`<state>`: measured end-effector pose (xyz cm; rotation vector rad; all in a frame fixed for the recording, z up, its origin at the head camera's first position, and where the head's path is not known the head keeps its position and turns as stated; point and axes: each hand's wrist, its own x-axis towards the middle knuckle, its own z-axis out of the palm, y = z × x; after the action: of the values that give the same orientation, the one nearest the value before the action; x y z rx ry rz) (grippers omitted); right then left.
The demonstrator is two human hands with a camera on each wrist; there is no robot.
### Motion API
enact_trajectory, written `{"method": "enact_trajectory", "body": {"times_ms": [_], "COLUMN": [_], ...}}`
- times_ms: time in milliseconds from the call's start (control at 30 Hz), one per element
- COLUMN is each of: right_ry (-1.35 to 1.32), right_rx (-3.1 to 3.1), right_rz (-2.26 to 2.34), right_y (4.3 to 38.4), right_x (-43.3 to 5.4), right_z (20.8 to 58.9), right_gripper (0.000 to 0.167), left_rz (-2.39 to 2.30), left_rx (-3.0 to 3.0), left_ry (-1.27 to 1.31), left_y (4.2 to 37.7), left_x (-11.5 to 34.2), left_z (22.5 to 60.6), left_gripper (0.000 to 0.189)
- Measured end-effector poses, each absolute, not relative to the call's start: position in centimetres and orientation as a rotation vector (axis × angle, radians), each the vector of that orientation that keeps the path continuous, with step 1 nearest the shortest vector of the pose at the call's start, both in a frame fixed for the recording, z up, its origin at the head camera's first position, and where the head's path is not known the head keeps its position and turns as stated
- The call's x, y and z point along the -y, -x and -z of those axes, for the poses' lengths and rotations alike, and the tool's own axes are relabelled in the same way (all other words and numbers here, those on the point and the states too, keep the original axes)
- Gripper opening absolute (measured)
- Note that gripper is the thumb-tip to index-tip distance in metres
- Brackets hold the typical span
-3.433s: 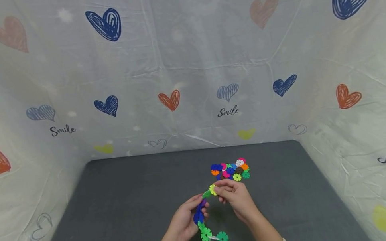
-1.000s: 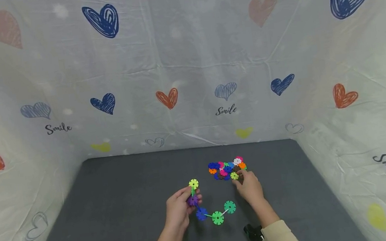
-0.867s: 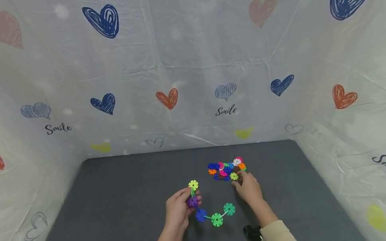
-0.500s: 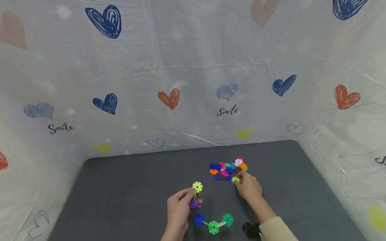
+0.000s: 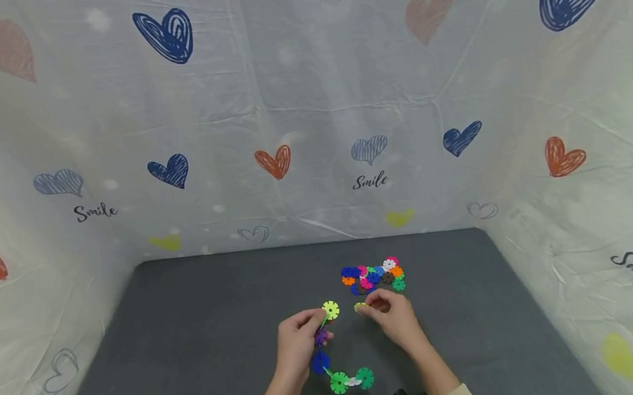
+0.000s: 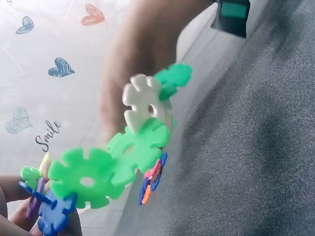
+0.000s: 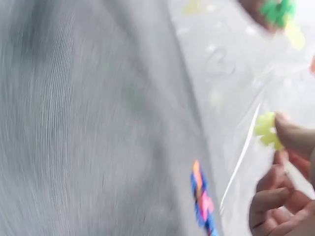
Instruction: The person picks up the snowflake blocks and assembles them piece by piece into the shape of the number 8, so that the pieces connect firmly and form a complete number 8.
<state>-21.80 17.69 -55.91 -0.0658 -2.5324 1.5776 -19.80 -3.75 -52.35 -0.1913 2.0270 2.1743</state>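
A chain (image 5: 336,360) of interlocked snowflake discs is held in the left hand (image 5: 298,345) above the near middle of the dark worktop (image 5: 192,344); the fingers are curled round its upper part, a yellow disc (image 5: 331,309) stands above them, and a blue and two green discs hang free below. A single yellow-green piece (image 5: 361,307) is pinched between thumb and fingertips of the right hand (image 5: 393,320), just beside the chain's top disc but apart from it. A slip is judged possible: the piece is small and held only at its edge, so a skewed push into a slot could flick it out of the grip. The hanging tail is unsupported, and a hard press at the top could twist a lower joint apart. The pile (image 5: 373,276) of loose discs lies just beyond the right hand and could be scattered by a stray knuckle. The whole layout is given only by the head view. In the left wrist view a white disc (image 6: 145,103) is seen slotted between the green ones, barely visible from above. In the right wrist view, though blurred, the piece (image 7: 268,130) is shown at the fingertips (image 7: 295,135).
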Motion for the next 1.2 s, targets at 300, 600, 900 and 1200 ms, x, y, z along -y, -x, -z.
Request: {"method": "enact_trajectory", "body": {"times_ms": [300,600,900,1200], "right_ry": [-0.221,-0.347,-0.699,-0.782], "right_rx": [2.238,2.241,2.135,2.108], "right_rz": [-1.804,-1.656,-1.141,-0.964], "right_y": [19.8,20.0,20.4,20.5], "right_x": [-15.5,-15.4,-15.9,-15.8], "right_z": [54.1,54.1,53.6,53.2], "right_gripper": [0.009,0.005,0.012,0.021], "left_rz": [-2.157,-2.145,-2.075,-2.049], "left_rx": [-2.061,-2.032,-2.179,-2.198], "left_ry": [0.187,0.156,0.081,0.074], "left_y": [20.0,19.8,19.6,19.7], "left_x": [3.6,3.9,3.8,3.7], "left_z": [52.9,51.8,51.5,51.5], "left_gripper": [0.031,0.033,0.031,0.029]}}
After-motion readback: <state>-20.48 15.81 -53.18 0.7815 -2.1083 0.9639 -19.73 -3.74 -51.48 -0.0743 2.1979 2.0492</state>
